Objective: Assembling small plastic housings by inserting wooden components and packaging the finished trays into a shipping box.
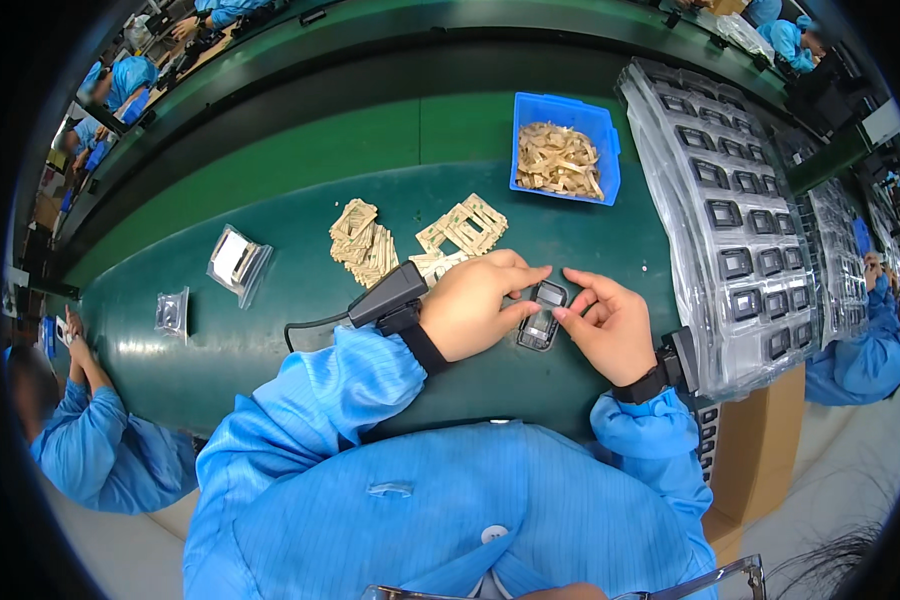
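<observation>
A small black rectangular plastic frame part with a clear window lies on the dark green counter near its front edge, between the two hands. Its long axis runs roughly from the front edge toward the back, tipped slightly so the far end leans right. The left hand pinches the part's left side and far end between thumb and forefinger, a partly clenched grip on the part; the right hand holds the right side with its fingertips, also grasping it. Both wrists carry black strapped devices, the left one with a cable trailing toward the left.

Behind the hands, toward the middle of the counter, lie loose stacks of tan die-cut adhesive sheets. A blue rectangular plastic bin at the back right holds more tan pieces. Along the right edge, a stack of clear moulded trays with rows of black frames overhangs the counter; its lower end is hidden behind the right wrist. Two small clear plastic bags lie toward the left end; their contents are hard to make out. The underside of the part and how far the left fingers wrap it cannot be seen.
</observation>
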### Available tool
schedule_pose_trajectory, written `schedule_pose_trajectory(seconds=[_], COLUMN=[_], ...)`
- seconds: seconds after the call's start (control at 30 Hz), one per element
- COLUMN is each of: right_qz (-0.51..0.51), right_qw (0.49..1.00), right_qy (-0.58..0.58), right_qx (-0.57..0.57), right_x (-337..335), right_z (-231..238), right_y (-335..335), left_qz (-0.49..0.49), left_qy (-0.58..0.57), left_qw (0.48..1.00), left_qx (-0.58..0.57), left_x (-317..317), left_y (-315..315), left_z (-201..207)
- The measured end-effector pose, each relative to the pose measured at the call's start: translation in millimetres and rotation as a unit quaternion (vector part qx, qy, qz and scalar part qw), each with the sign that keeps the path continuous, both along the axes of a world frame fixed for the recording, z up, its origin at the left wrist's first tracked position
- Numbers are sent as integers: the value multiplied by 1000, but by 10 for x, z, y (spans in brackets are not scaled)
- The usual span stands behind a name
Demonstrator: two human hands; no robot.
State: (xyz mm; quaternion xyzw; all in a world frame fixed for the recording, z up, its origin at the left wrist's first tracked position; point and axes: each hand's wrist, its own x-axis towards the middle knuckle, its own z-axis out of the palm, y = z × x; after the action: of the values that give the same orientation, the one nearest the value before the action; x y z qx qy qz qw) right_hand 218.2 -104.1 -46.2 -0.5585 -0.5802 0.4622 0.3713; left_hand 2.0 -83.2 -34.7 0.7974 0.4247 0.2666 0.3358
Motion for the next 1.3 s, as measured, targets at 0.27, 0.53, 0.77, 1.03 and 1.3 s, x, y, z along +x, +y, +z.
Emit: schedule_pose_trajectory(seconds=[0.27, 0.53, 0.77, 1.03, 1.3], right_qz=[-5, -27, 141, -54, -62], right_qw=[990, 987, 981, 964, 958], right_qy=[-136, -137, 129, 225, 252], right_qx=[34, 80, -40, 128, 125], right_x=[-30, -95, -111, 34, 6], right_z=[-38, -106, 352, 824, 387], right_y=[174, 200, 54, 562, 682], left_qz=[43, 82, 10, 0, 17], left_qy=[3, 27, -97, -251, -390], left_qw=[994, 996, 987, 967, 917], left_qx=[-103, 32, 128, -47, -86], left_x=[155, 214, 120, 408, 479], left_y=[248, 224, 3, 830, 791], left_z=[81, -20, 453, 698, 389])
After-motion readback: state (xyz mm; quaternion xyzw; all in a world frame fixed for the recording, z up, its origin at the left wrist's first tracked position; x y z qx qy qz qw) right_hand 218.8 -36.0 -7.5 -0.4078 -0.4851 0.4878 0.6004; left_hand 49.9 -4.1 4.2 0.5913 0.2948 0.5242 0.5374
